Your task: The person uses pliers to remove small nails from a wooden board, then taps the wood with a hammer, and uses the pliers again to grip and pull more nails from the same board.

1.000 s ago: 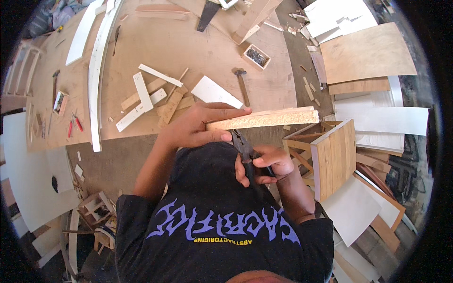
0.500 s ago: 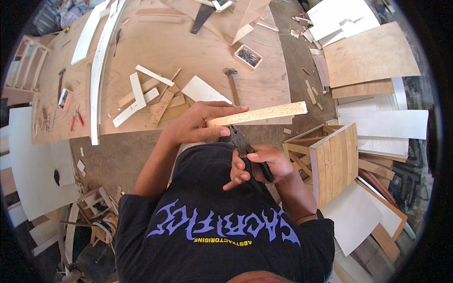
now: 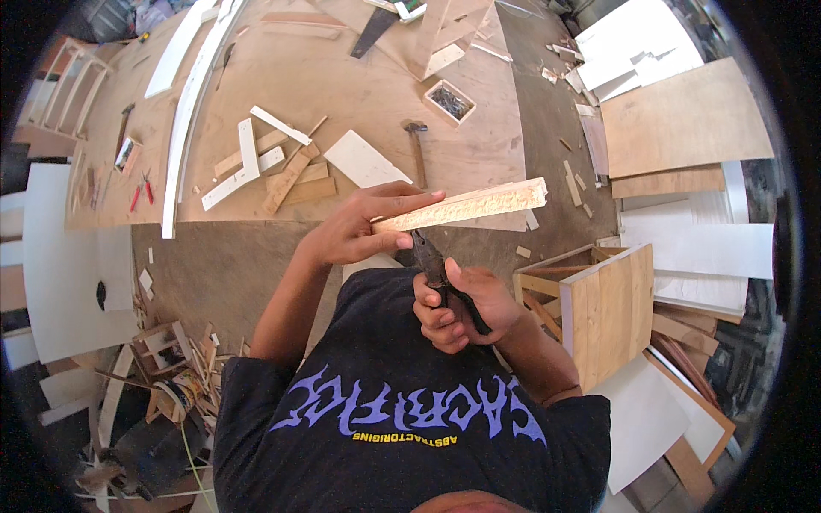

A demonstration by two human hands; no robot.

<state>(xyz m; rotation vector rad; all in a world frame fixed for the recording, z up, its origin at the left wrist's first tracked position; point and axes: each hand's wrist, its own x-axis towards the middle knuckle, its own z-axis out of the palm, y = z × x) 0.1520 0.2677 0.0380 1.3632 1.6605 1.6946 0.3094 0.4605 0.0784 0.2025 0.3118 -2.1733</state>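
Note:
My left hand [image 3: 363, 224] grips one end of a pale wooden strip [image 3: 479, 208], fingers above and thumb below. The strip points to the right with its rough edge toward me. Black-handled pliers [image 3: 431, 261] are in my right hand [image 3: 466, 308], whose fingers wrap round the handles. The jaws meet the strip's lower edge just beside my left thumb. Whatever the jaws bite on is too small to make out.
Ahead stands a plywood worktable [image 3: 299, 77] with a hammer [image 3: 416, 152], a box of nails [image 3: 450, 103], a handsaw [image 3: 374, 32], red-handled pliers [image 3: 141, 193] and wood pieces [image 3: 295, 175]. A wooden box frame [image 3: 607, 308] is at my right. Boards [image 3: 684, 107] lie behind it.
My right hand has squeezed the pliers' handles together, and its fingers have closed round them. The strip has tipped slightly and its far end has shifted a little left.

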